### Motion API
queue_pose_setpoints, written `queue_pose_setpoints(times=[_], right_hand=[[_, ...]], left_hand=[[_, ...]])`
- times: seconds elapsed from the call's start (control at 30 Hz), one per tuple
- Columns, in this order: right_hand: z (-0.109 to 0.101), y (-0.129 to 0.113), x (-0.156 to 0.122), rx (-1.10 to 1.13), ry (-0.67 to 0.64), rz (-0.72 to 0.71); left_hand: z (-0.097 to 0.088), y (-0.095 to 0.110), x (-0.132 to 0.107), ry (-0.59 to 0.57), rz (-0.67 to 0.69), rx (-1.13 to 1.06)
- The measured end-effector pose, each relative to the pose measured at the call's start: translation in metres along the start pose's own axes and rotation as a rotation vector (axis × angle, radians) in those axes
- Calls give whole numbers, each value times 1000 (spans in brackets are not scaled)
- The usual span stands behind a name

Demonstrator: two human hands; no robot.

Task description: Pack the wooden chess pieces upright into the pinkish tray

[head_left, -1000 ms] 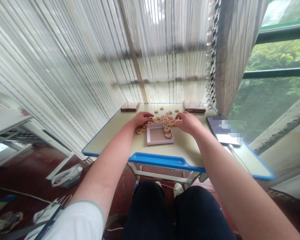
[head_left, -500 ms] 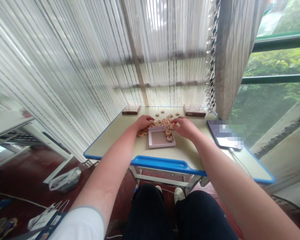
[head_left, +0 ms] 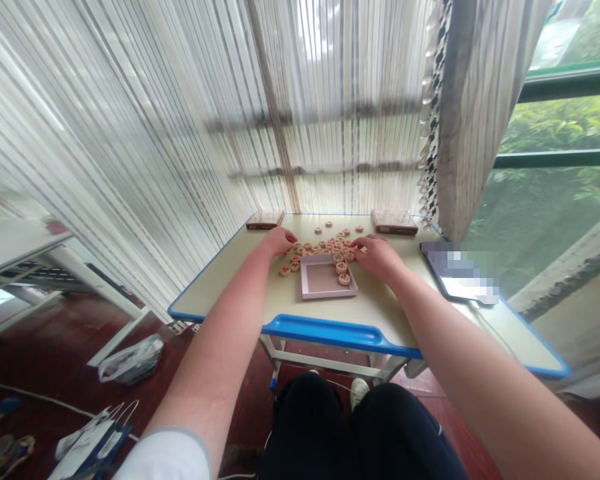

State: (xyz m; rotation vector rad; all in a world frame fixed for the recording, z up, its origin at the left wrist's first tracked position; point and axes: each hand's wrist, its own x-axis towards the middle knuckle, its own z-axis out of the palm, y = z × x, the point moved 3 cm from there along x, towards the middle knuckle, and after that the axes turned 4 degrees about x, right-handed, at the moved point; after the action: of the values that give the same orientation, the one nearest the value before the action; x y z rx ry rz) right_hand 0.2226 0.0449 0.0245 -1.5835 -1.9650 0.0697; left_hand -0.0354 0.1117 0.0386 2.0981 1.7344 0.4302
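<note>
Round wooden Chinese chess pieces (head_left: 307, 247) with red and dark characters lie in a loose pile on the desk. Behind the pile's near edge rests a shallow pale open box (head_left: 329, 294), and several pieces sit along its right side. At the left edge of the pile is my left hand (head_left: 281, 241), fingers bent and apart, with no piece visible in it. My right hand (head_left: 377, 255) reaches in from the other side, thumb and fingers spread against the pieces at the right edge. Its fingertips partly hide what they touch.
Two flat brown boxes (head_left: 265, 219) (head_left: 395, 222) stand at the far corners of the blue-edged desk (head_left: 220, 280). A tablet (head_left: 455, 273) with a white cable lies at the right. A curtain hangs behind; bags (head_left: 131, 360) are on the floor at left.
My left hand has drawn back slightly leftward from the pile, uncovering more pieces. My right hand stays at the pile's right edge. The view has shifted slightly.
</note>
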Motion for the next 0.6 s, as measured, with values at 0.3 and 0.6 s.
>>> queue_pose_setpoints(times=[0.3,0.6], right_hand=[[0,5,1,17,23,28],[4,18,6,-24,29,132]], left_hand=[[5,3,4,109,161,194],[8,3,2,197,138,264]])
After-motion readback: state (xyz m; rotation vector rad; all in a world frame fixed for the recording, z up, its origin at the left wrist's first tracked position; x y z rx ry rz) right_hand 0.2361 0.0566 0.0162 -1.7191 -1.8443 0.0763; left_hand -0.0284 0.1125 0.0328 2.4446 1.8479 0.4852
